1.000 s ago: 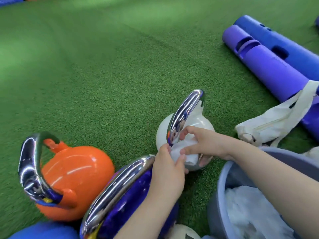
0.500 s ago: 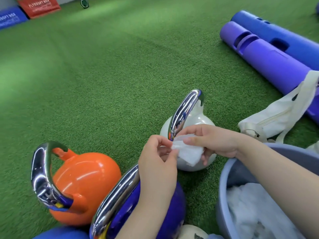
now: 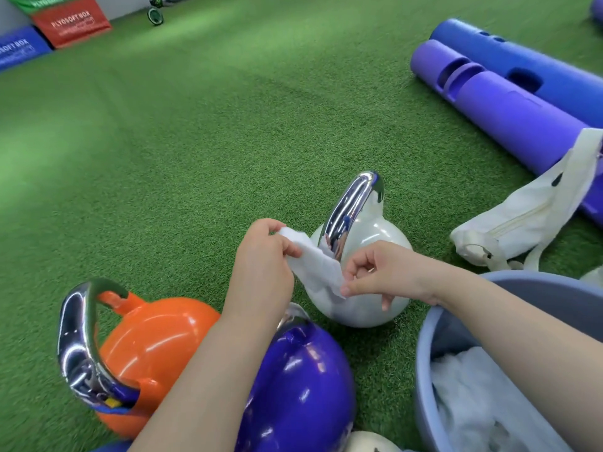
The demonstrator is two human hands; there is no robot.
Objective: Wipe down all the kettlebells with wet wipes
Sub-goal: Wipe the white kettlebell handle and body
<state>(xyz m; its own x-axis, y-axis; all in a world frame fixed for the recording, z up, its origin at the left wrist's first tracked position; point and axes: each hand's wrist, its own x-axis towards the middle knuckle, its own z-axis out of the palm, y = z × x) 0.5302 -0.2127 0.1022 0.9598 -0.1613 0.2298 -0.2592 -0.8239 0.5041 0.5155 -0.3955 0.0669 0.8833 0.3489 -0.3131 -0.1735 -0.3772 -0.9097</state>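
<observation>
Your hands have pulled apart since half a second ago: the wet wipe [image 3: 315, 265], then bunched against the white kettlebell [image 3: 365, 272], is now stretched out between them. Your left hand [image 3: 261, 265] pinches the wipe's upper-left end, your right hand [image 3: 385, 275] pinches the lower-right end with thumb and forefinger, other fingers curled loose. The wipe hangs in front of the white kettlebell, right by the foot of its chrome handle [image 3: 354, 207]; contact unclear. View has tilted up, showing more floor. Below your left grip: purple kettlebell [image 3: 293, 386] under the forearm, orange kettlebell [image 3: 153, 347] further left, touching or nearly. Below your right grip: grey-blue tub [image 3: 424, 370] with white wipes inside. Right of it a cream bag [image 3: 522, 216], lying against the purple tube [image 3: 509, 106], blue tube [image 3: 548, 76] beside that. Surface: green turf [image 3: 195, 125]. Far upper left: red soft box [image 3: 70, 22], blue soft box [image 3: 19, 48], small wheel [image 3: 155, 16].
</observation>
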